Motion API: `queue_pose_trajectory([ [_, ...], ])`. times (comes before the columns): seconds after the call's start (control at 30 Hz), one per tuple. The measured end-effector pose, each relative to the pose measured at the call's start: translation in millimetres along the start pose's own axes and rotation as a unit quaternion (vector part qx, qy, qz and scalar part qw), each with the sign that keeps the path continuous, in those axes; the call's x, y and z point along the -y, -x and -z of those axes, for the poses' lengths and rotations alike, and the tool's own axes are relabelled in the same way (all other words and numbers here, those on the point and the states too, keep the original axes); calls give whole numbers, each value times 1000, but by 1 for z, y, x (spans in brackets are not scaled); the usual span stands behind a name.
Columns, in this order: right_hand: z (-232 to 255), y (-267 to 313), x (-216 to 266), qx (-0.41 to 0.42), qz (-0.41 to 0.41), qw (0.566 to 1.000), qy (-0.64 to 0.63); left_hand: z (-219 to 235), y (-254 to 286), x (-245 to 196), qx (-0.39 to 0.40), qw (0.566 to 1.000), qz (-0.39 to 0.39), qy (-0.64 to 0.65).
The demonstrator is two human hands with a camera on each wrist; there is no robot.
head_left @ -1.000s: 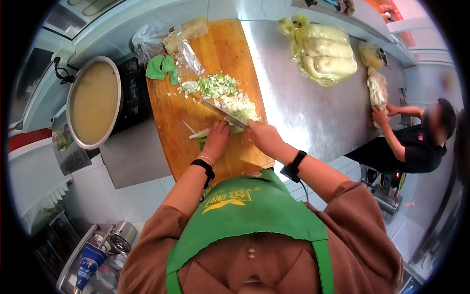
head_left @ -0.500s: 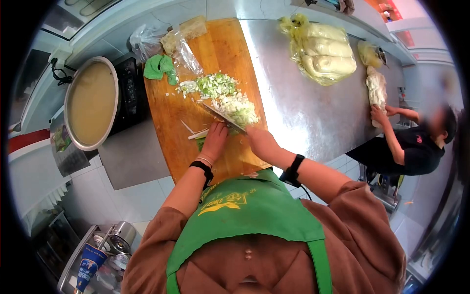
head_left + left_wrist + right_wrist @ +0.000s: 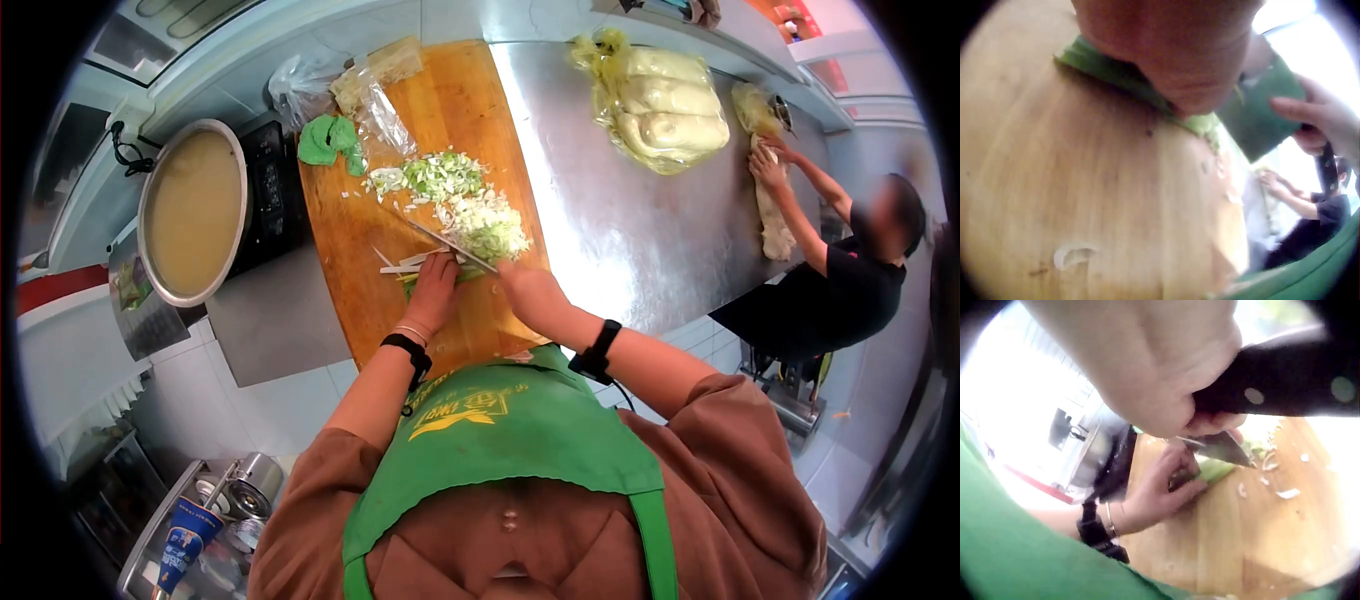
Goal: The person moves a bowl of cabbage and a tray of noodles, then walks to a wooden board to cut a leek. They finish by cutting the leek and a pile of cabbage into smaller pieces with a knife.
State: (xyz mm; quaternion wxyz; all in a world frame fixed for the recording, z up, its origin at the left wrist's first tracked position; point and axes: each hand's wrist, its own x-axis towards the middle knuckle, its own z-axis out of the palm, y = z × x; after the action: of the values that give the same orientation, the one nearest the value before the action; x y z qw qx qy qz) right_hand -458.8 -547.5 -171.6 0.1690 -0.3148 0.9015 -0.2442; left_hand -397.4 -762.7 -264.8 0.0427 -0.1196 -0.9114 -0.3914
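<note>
On the wooden cutting board (image 3: 335, 225), my left hand (image 3: 433, 292) holds a few scallion stalks (image 3: 405, 268) down with curled fingers. Seen from the right wrist, the thumb and fingers bend round the green part of the scallions (image 3: 1216, 470). My right hand (image 3: 540, 300) grips the black riveted handle of a broad kitchen knife (image 3: 448, 243). Its blade (image 3: 1260, 115) slants over the stalks, close beside the left fingertips. Chopped scallion (image 3: 485, 222) lies heaped just beyond the blade, with a greener heap (image 3: 445, 175) behind it.
Left of the board are a black cooker (image 3: 268, 185) and a wide pot of cloudy liquid (image 3: 195, 215). Plastic bags (image 3: 385, 115) and a green cloth (image 3: 325, 140) lie at the back. On the steel counter (image 3: 600, 220), bagged dough rolls (image 3: 675, 105) sit; another person (image 3: 870, 270) handles a long dough piece (image 3: 775, 220).
The left hand has shifted slightly left along the stalks. The knife now shows more edge-on. At the right, the other person's hands have moved to the far end of the dough piece.
</note>
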Motion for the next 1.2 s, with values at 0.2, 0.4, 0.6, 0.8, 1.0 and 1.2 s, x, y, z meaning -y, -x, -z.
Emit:
queue_pose_trajectory([
  [0.2,-28,-45,10,0,-33,999,3,-2,3,0,14,1000,17,-8],
  [0.4,-8,-12,7,38,-35,999,-9,-5,3,1,-6,1000,11,-1],
  [0.6,-33,-42,7,-9,-58,998,-39,-1,6,4,10,999,2,-31],
  [0.8,-5,-33,3,-44,-80,991,-95,37,-4,6,-44,988,24,-147],
  [1.0,8,-9,5,-8,-93,995,-43,26,18,-5,47,989,96,-105],
  [1.2,9,4,23,8,-55,998,-25,16,18,-6,32,998,46,-38],
])
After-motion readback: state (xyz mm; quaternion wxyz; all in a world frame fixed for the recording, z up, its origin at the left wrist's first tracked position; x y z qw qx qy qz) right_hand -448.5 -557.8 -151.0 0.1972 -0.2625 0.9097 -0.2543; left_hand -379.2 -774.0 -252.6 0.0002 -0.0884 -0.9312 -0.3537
